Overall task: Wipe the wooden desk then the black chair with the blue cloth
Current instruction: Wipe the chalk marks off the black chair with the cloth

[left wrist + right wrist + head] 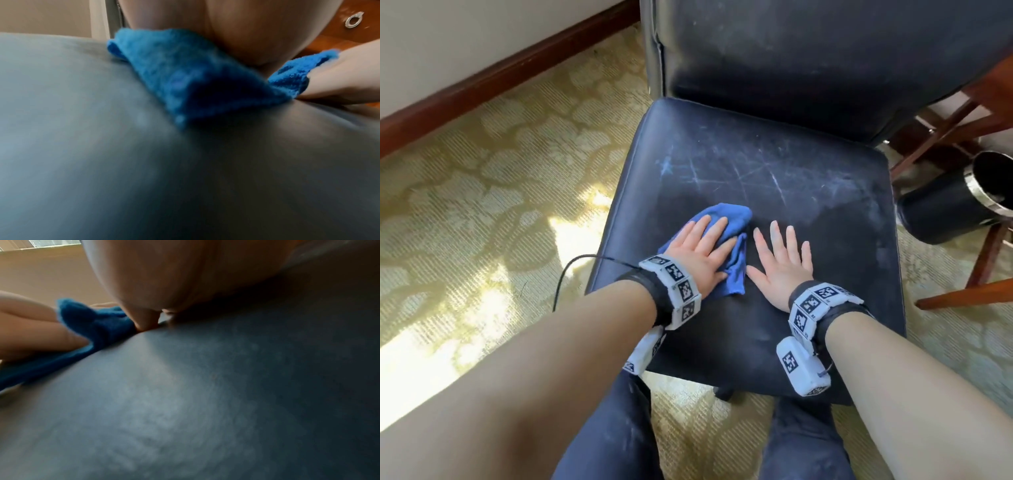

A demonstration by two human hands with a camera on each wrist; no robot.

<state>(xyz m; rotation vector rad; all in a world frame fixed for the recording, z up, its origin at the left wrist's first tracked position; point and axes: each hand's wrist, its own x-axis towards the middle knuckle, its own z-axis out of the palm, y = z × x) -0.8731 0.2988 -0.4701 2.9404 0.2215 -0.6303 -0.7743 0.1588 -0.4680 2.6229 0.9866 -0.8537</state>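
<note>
The cloth [726, 219] is bright blue; the chair [774, 192] is black with pale scuff streaks; the carpet [493, 192] is gold-beige with a cream floral pattern; the wristbands [811, 301] carry black-and-white square codes; the bin [945, 209] is black, silver-rimmed

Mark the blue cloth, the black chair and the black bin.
blue cloth [734, 214]: head view, bunched far edge beyond the fingers.
black leather chair [791, 164]: head view, scuffed seat middle.
black round waste bin [941, 205]: head view, outer wall.
</note>
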